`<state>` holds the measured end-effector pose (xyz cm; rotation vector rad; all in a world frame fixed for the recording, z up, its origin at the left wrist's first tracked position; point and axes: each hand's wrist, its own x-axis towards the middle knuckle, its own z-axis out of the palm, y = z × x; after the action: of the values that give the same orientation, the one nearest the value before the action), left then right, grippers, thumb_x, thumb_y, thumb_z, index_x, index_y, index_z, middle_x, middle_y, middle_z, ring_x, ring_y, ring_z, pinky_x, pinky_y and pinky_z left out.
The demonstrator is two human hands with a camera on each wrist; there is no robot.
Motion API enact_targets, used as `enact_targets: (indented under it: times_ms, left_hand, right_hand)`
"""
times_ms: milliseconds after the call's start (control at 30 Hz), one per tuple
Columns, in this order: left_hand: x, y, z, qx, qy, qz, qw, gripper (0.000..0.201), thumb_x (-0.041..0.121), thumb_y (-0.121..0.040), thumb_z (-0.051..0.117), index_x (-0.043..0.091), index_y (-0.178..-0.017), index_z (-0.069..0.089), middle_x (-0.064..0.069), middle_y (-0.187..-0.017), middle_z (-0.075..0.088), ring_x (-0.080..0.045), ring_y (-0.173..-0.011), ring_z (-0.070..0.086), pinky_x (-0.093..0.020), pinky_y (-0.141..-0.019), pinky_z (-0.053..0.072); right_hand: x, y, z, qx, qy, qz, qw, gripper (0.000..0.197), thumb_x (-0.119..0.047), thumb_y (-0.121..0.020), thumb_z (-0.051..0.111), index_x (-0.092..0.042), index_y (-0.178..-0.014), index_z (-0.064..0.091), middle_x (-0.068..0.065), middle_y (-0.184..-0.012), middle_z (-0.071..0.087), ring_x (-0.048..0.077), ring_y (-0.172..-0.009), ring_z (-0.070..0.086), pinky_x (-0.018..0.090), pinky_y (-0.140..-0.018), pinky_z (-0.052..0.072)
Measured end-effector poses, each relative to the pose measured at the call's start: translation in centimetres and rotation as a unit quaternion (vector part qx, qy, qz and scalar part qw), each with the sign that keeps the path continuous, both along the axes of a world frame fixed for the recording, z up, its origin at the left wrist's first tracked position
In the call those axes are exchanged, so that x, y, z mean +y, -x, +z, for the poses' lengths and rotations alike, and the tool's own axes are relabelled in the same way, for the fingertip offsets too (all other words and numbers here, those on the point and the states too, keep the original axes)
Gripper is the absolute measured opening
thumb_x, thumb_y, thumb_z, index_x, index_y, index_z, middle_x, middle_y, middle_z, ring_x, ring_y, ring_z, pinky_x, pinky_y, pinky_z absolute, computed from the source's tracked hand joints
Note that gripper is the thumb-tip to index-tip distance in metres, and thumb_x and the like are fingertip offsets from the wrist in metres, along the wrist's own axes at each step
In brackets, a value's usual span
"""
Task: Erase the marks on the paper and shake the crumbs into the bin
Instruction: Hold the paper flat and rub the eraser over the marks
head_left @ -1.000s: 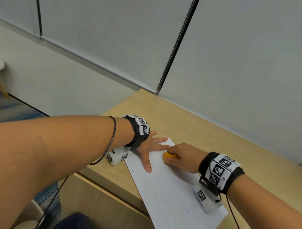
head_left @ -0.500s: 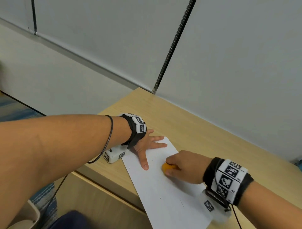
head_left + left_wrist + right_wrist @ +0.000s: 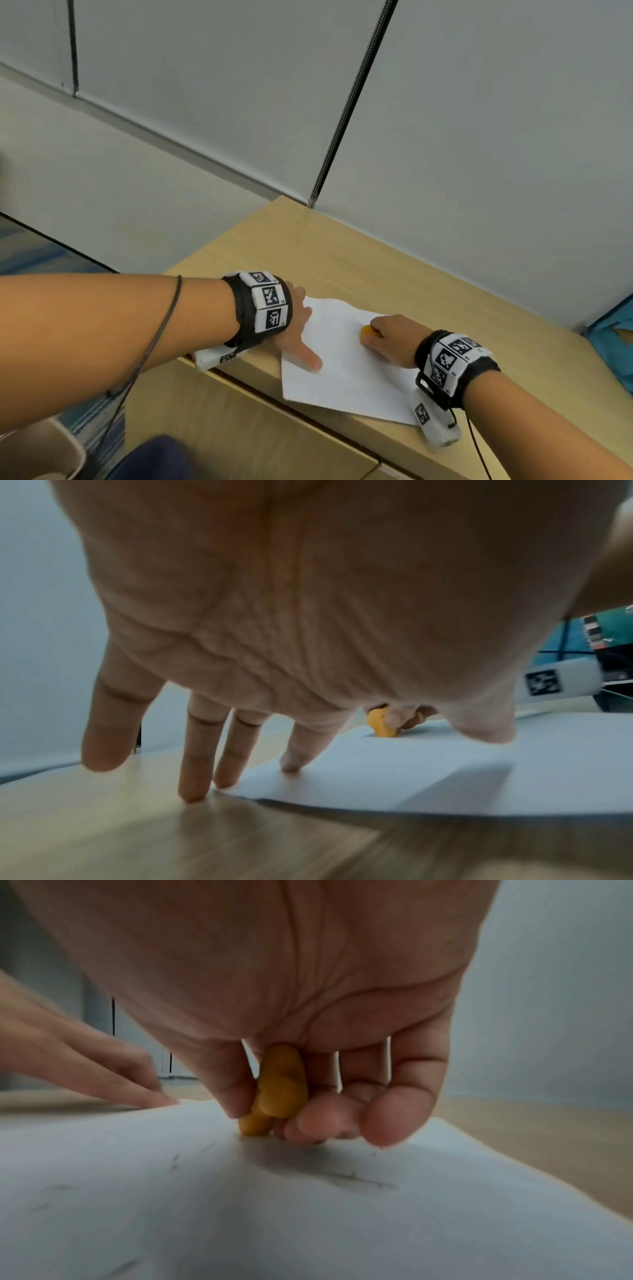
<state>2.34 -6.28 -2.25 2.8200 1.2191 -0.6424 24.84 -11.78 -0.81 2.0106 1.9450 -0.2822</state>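
A white sheet of paper (image 3: 346, 370) lies at the near edge of the wooden desk (image 3: 342, 260), one corner hanging past the edge. My left hand (image 3: 301, 329) lies flat with its fingers spread, pressing the paper's left part; in the left wrist view the left hand (image 3: 240, 764) has some fingertips on the wood, others on the sheet. My right hand (image 3: 390, 339) pinches an orange eraser (image 3: 368, 333) and presses it on the sheet. The right wrist view shows the eraser (image 3: 277, 1088) between thumb and fingers, with grey pencil marks (image 3: 356, 1179) on the paper (image 3: 240, 1218).
A grey partition wall (image 3: 479, 154) backs the desk. A beige bin's rim (image 3: 51, 448) shows on the floor at lower left. Something blue (image 3: 613, 346) lies at the desk's right end. Drawer fronts (image 3: 239, 428) run under the desk edge.
My right hand has rubbed the eraser back and forth over the sheet, toward me and then away again. The left hand stays pressed on the paper. The head view has shifted.
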Motion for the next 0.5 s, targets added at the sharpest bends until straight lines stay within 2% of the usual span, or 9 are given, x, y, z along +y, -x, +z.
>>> enact_targets:
  times_ms: [100,167,200,233,300,367,433,500]
  left_hand:
    - [0.1,0.6,1.3,0.044,-0.018,-0.052,0.997,0.1,0.091,-0.074,0.035,0.02,-0.145,0.041,-0.013,-0.143,0.045,-0.032,-0.116,0.055,-0.043,-0.09,0.048]
    - [0.6,0.5,2.3,0.066,-0.021,-0.079,0.994,0.083,0.081,-0.083,0.039,0.016,-0.134,0.053,-0.009,-0.13,0.059,-0.026,-0.1,0.059,-0.037,-0.077,0.046]
    - [0.9,0.4,2.9,0.063,-0.024,-0.083,0.994,0.079,0.077,-0.086,0.042,0.016,-0.134,0.054,-0.008,-0.129,0.061,-0.025,-0.097,0.058,-0.035,-0.075,0.044]
    - [1.3,0.3,3.3,0.051,-0.022,-0.083,0.995,0.076,0.074,-0.087,0.045,0.018,-0.138,0.051,-0.006,-0.132,0.059,-0.025,-0.102,0.057,-0.034,-0.077,0.041]
    - [2.3,-0.1,3.4,0.008,-0.001,-0.085,0.996,0.082,0.072,-0.085,0.051,0.026,-0.151,0.032,-0.006,-0.142,0.048,-0.028,-0.122,0.049,-0.036,-0.086,0.037]
    - [3.2,-0.5,2.8,-0.015,0.023,-0.105,0.994,0.092,0.075,-0.082,0.054,0.038,-0.156,0.013,-0.008,-0.155,0.03,-0.034,-0.139,0.034,-0.044,-0.104,0.032]
    - [3.9,-0.8,1.6,-0.003,0.044,-0.111,0.993,0.097,0.079,-0.08,0.051,0.047,-0.153,-0.003,-0.008,-0.165,0.002,-0.038,-0.149,0.01,-0.053,-0.116,0.013]
    - [4.4,-1.1,0.3,0.005,0.061,-0.104,0.993,0.099,0.081,-0.079,0.049,0.051,-0.149,-0.013,-0.007,-0.164,-0.02,-0.041,-0.149,-0.01,-0.056,-0.117,-0.003]
  right_hand:
    - [0.9,-0.1,-0.1,-0.012,-0.022,0.008,1.0,0.039,-0.047,-0.103,0.031,-0.02,-0.088,0.054,-0.003,-0.088,0.057,0.019,-0.08,0.056,0.031,-0.068,0.04]
    - [1.2,0.3,0.0,0.003,-0.038,0.011,0.999,0.038,-0.047,-0.102,0.031,-0.022,-0.081,0.051,-0.005,-0.084,0.056,0.017,-0.074,0.054,0.031,-0.065,0.039]
    - [1.4,0.6,0.0,0.014,-0.047,0.016,0.999,0.038,-0.047,-0.102,0.031,-0.023,-0.078,0.049,-0.004,-0.084,0.057,0.016,-0.073,0.053,0.031,-0.064,0.04]
    - [1.5,1.1,0.0,0.023,-0.056,0.026,0.998,0.039,-0.047,-0.102,0.031,-0.022,-0.077,0.048,-0.003,-0.084,0.057,0.017,-0.072,0.053,0.031,-0.064,0.04]
    - [1.7,2.1,0.0,0.038,-0.063,0.053,0.996,0.04,-0.047,-0.102,0.033,-0.02,-0.078,0.05,0.0,-0.085,0.059,0.02,-0.076,0.054,0.033,-0.068,0.044]
    - [1.6,3.2,-0.2,0.053,-0.052,0.08,0.994,0.04,-0.048,-0.103,0.035,-0.018,-0.085,0.055,0.0,-0.086,0.061,0.021,-0.078,0.056,0.035,-0.074,0.045]
    - [1.5,4.5,-0.5,0.061,-0.04,0.101,0.992,0.036,-0.046,-0.103,0.037,-0.019,-0.09,0.056,-0.001,-0.083,0.059,0.02,-0.077,0.056,0.035,-0.073,0.044]
    - [1.3,5.6,-1.0,0.068,-0.042,0.117,0.99,0.031,-0.043,-0.102,0.038,-0.02,-0.089,0.054,-0.001,-0.08,0.058,0.02,-0.074,0.056,0.036,-0.071,0.045]
